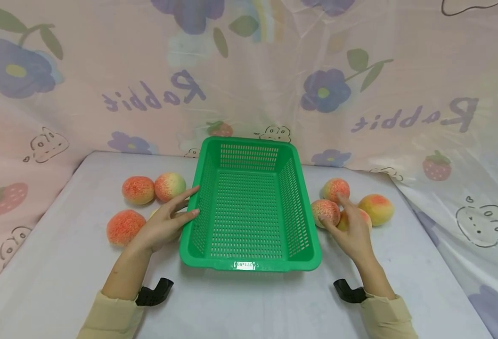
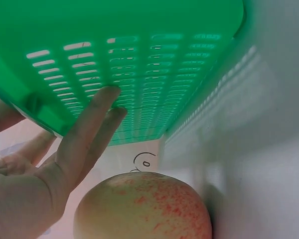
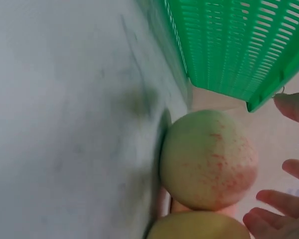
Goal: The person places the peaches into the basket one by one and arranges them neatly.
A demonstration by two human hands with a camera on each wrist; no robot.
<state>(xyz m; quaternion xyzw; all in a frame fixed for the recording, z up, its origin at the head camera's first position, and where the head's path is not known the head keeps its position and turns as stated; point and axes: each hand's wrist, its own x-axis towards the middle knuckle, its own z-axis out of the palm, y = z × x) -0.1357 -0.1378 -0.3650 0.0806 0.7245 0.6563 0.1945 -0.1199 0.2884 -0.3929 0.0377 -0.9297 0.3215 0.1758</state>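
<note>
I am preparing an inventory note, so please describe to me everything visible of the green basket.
The green basket is rectangular and looks like plastic, with slotted walls and floor, a smooth, rounded-corner rim and a small white label at the near edge. It stands upright near the middle of the white table, with nothing inside. The left hand touches its left side.

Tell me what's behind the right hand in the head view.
Behind the right hand, orange-yellow fruit shows between the thumb and fingers, and again on the outer side. The hand covers the middle, so one fruit or two cannot be told.
</note>
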